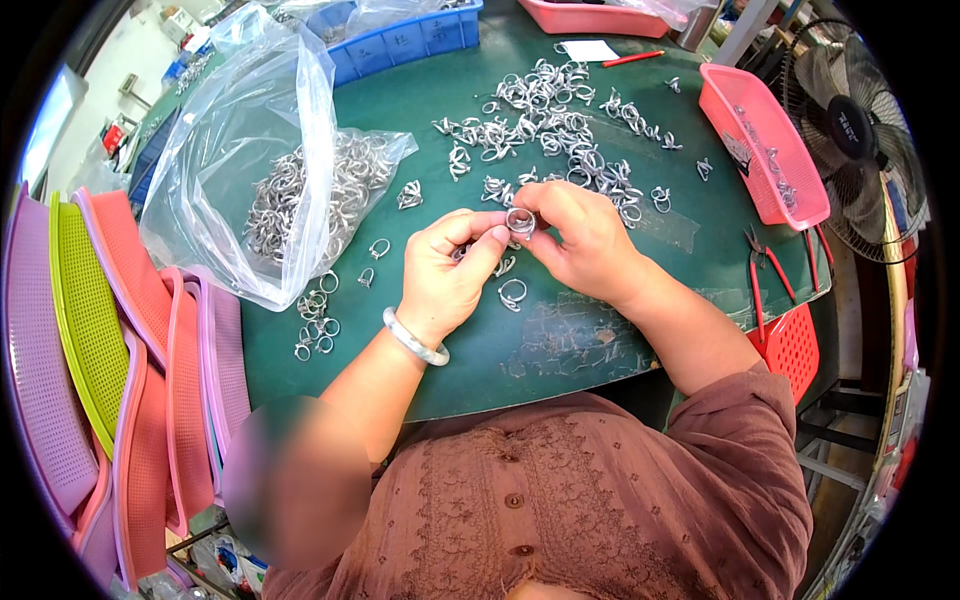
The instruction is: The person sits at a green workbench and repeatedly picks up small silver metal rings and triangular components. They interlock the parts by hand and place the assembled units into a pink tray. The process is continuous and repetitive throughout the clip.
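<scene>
The left grip (pixel 445 268) and the right grip (pixel 588 240) meet over the counter (pixel 450 385), both pinching one metal ring (pixel 520 221). The ring sits between them, its round opening facing up toward the head: the left thumb and fingertips press on its left side, while the right thumb and forefinger hold its right side. A pale bangle (pixel 415 338) circles the left wrist.

Just below the held piece, between the two hands, a loose ring (pixel 512 294) lies flat on the green surface. Beyond the fingers spreads a loose heap of similar rings (pixel 545 105), its near edge close to the right knuckles. Left of the left hand lie a small cluster of rings (pixel 318 325) and, farther off, a clear plastic bag (pixel 235 150) partly filled with more of them. Well to the right, red-handled pliers (pixel 757 285) rest near the counter's edge, beside a pink basket (pixel 765 140) with a few pieces inside. A red pen (pixel 633 59) lies past the heap.
</scene>
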`<move>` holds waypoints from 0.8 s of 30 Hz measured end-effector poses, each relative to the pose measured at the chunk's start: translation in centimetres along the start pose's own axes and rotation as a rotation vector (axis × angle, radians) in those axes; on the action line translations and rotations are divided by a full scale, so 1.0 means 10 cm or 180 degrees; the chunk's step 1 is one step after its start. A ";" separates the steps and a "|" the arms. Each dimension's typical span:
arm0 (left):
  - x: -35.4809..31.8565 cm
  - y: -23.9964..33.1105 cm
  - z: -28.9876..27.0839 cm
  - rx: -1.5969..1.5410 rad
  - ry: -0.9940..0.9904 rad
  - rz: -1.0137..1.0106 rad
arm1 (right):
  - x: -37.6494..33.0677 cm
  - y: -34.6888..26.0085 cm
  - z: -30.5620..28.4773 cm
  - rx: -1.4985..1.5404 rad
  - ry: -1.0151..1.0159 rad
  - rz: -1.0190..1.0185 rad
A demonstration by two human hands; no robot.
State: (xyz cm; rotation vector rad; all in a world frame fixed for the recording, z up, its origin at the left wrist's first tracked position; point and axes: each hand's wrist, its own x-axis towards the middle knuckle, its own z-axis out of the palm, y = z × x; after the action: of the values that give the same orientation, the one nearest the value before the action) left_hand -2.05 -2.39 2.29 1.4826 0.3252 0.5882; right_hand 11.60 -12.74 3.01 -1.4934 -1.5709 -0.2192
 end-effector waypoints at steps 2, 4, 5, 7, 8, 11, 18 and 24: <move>0.00 0.01 0.00 0.0036 0.0003 -0.0016 | 0.00 -0.01 -0.01 -0.0044 -0.0041 -0.0004; 0.01 -0.03 0.00 0.0098 -0.0008 0.0115 | 0.00 -0.01 -0.01 -0.0074 -0.0064 -0.0011; 0.01 -0.04 0.00 0.0127 -0.0017 0.0181 | 0.00 0.00 0.00 -0.0087 -0.0066 -0.0014; 0.01 -0.03 -0.01 0.0032 -0.0019 0.0060 | 0.00 0.00 0.00 -0.0111 -0.0067 -0.0021; 0.00 -0.02 -0.01 -0.0015 -0.0018 0.0000 | 0.00 0.01 0.00 -0.0120 -0.0068 -0.0028; 0.00 -0.03 -0.02 -0.0026 0.0020 -0.0028 | 0.00 0.00 0.00 -0.0151 -0.0087 -0.0034; 0.00 -0.02 -0.01 -0.0077 0.0034 -0.0059 | 0.00 -0.01 0.00 -0.0166 -0.0099 -0.0076; -0.01 -0.04 -0.01 0.0006 0.0085 -0.0056 | 0.00 -0.03 0.00 -0.0242 -0.0183 -0.0031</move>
State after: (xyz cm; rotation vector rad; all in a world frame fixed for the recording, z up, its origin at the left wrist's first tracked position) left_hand -2.11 -2.31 1.92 1.4735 0.3594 0.5940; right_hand 11.33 -12.84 3.18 -1.5632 -1.6317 -0.2461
